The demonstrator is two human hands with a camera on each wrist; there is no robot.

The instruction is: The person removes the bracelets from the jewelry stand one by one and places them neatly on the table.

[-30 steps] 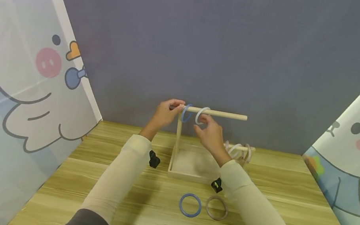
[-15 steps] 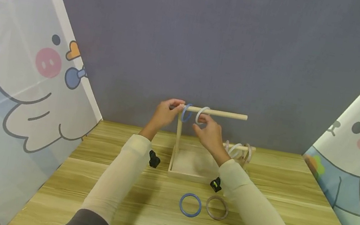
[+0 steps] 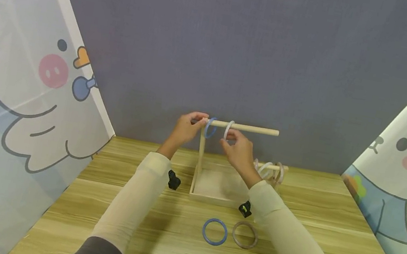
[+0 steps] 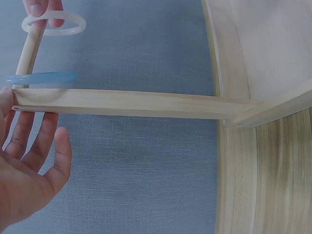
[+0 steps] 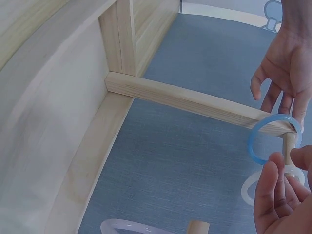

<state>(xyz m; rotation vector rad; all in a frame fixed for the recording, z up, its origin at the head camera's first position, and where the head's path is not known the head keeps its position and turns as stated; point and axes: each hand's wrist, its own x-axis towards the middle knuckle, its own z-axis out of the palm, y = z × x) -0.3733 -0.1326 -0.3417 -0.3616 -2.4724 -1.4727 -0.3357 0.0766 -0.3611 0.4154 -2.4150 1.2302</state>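
Note:
A wooden bangle stand has an upper rod [image 3: 256,130] on a tall post [image 4: 136,103]. My left hand [image 3: 185,129] pinches the post's top end, thumb on one side and fingers on the other. A blue bangle [image 3: 206,130] hangs on the rod right by the post. Farther along, a white bangle [image 4: 73,31] encircles the rod, and my right hand [image 3: 240,152] pinches its lower part between thumb and fingers. In the right wrist view, the fingers cover part of this white bangle [image 5: 247,187].
A lower rod [image 3: 285,169] at the right bears several pale bangles [image 3: 280,175], partly behind the right forearm. The stand's tray base [image 3: 211,200] is on the table. In front lie a blue bangle [image 3: 213,243] and a brownish bangle [image 3: 243,247]. Small black devices [image 3: 174,181] show beside the forearms.
The white bangle has turned more edge-on, with my right hand shifting very slightly to the right. My left hand stays at the post top.

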